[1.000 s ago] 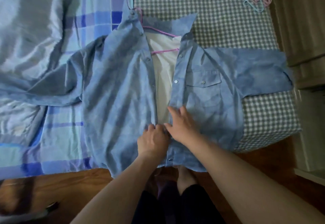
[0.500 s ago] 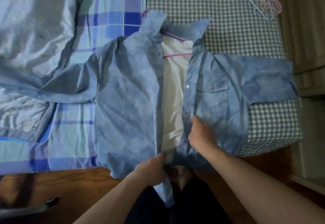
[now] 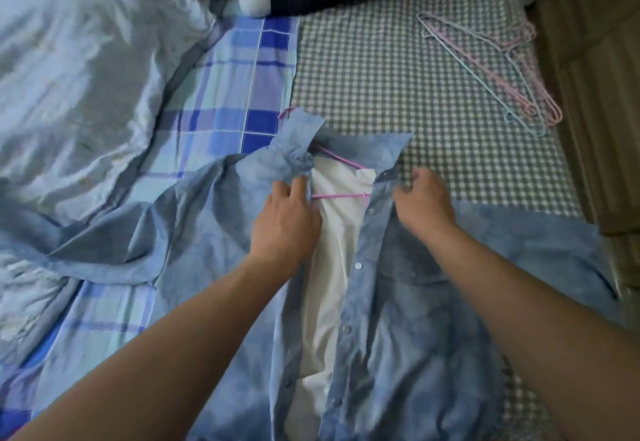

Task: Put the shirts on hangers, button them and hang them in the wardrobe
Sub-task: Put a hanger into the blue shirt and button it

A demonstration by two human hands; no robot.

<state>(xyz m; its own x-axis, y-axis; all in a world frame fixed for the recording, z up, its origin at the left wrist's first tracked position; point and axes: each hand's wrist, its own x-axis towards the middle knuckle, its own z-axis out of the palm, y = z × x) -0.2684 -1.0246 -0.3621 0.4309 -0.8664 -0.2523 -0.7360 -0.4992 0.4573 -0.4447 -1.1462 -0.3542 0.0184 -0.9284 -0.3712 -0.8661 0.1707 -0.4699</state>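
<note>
A blue shirt (image 3: 398, 319) lies face up on the bed (image 3: 381, 69), its front open down the middle, with a white lining or second garment (image 3: 332, 250) showing in the gap. A pink hanger (image 3: 341, 196) sits inside it at the collar, its bar crossing the opening. The left hand (image 3: 285, 224) rests on the left front edge just below the collar, fingers bent and pinching the cloth at the top. The right hand (image 3: 424, 203) grips the opposite edge beside the top snaps, fingers curled over the fabric. One sleeve spreads left across a blue plaid sheet (image 3: 221, 101); the other lies right on the checked cover. A small pile of spare hangers (image 3: 498, 69), pink and pale blue, lies well apart near the bed's far right edge. A crumpled pale blue duvet (image 3: 79, 87) fills the left side.
</note>
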